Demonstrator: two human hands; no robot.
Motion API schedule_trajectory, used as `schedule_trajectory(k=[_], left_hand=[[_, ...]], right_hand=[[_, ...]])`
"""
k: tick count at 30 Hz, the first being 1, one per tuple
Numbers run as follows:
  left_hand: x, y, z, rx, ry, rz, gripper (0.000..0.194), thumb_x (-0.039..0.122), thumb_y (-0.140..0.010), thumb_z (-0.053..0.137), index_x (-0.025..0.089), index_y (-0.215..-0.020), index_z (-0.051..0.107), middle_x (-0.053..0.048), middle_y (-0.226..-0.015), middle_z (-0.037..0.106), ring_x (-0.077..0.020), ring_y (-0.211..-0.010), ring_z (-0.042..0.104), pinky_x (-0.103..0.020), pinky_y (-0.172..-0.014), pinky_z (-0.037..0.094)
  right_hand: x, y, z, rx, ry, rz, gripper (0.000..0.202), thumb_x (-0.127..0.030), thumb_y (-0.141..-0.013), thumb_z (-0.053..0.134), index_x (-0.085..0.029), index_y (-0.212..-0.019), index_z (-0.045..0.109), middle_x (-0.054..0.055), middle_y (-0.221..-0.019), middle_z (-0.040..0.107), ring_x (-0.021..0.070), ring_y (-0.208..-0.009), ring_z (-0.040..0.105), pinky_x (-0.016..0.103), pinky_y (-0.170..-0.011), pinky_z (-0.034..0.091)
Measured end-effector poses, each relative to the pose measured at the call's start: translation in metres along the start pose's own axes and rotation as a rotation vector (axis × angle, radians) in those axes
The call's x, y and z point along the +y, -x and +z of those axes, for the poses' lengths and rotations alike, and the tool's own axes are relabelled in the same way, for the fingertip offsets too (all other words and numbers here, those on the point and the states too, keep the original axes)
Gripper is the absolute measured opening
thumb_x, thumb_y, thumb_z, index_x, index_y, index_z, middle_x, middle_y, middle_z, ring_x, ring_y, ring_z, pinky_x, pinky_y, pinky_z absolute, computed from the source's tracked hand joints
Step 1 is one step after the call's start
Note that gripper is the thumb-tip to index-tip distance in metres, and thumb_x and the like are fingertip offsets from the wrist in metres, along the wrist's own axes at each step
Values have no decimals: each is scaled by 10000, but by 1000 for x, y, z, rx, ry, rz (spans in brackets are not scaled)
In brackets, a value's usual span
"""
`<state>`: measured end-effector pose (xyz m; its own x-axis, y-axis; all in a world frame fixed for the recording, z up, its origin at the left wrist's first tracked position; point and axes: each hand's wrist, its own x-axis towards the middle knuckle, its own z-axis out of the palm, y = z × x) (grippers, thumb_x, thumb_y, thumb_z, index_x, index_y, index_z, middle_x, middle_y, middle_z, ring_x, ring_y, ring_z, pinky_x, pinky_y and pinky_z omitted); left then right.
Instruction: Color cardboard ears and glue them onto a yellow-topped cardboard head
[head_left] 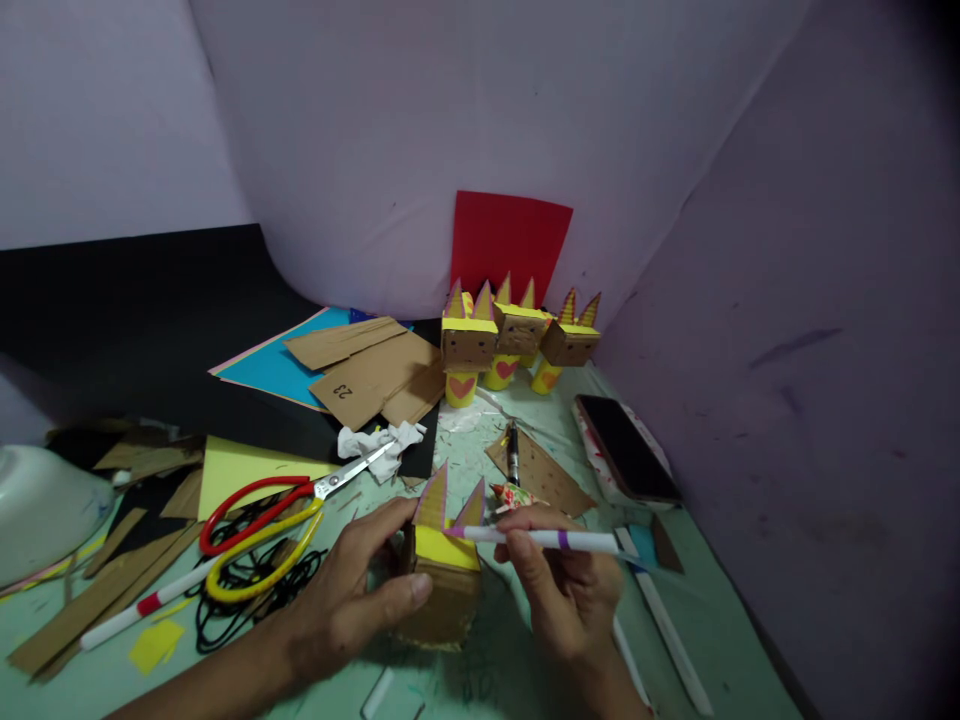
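A small cardboard box [439, 605] with a yellow paper top [442, 547] and two pointed ears edged in purple stands at the front centre. My left hand [364, 585] grips it from the left, fingers behind and thumb on the near side. In my right hand [566, 580] is a white marker [592, 542] with a purple band, pinched between thumb and fingers. Its purple tip is at the base of the right ear [471, 505]. The box's far side is hidden.
Scissors [319, 490] with red and yellow handles lie left over black cord [255, 600]. Several box-headed figures [469, 350] stand behind, before red paper [510, 240]. A phone [626, 450] lies right, cardboard pieces [375, 380] back left, a white bowl [45, 510] far left.
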<state>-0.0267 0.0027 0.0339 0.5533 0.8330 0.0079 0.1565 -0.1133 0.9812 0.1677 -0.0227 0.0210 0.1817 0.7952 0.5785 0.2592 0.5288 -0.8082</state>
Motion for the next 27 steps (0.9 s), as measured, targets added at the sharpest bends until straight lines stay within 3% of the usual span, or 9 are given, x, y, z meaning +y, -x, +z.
schedule_trajectory(k=[5, 11, 27], left_hand=[[1, -1, 0, -13, -2, 20, 560, 433, -771, 551, 189, -1273, 508, -53, -1020, 627, -239, -878, 550, -317, -789, 452], [1, 1, 0, 6, -16, 12, 559, 426, -772, 561, 198, -1279, 501, -48, -1010, 626, -236, -885, 551, -302, -785, 449], [1, 0, -1, -16, -36, 8, 558, 453, -775, 553, 179, -1257, 500, -42, -917, 606, -216, -819, 528, -303, -758, 446]], right_hand=[[-1, 0, 1, 31, -38, 18, 114, -183, -822, 560, -188, -761, 657, 4, -589, 617, 133, -497, 574, 239, -458, 433], [0, -1, -1, -19, 34, -80, 113, -119, -798, 558, -185, -813, 648, -1, -588, 619, 139, -513, 584, 244, -470, 448], [1, 1, 0, -11, 39, -71, 101, -160, -807, 568, -196, -816, 662, 7, -609, 633, 135, -503, 591, 241, -450, 465]])
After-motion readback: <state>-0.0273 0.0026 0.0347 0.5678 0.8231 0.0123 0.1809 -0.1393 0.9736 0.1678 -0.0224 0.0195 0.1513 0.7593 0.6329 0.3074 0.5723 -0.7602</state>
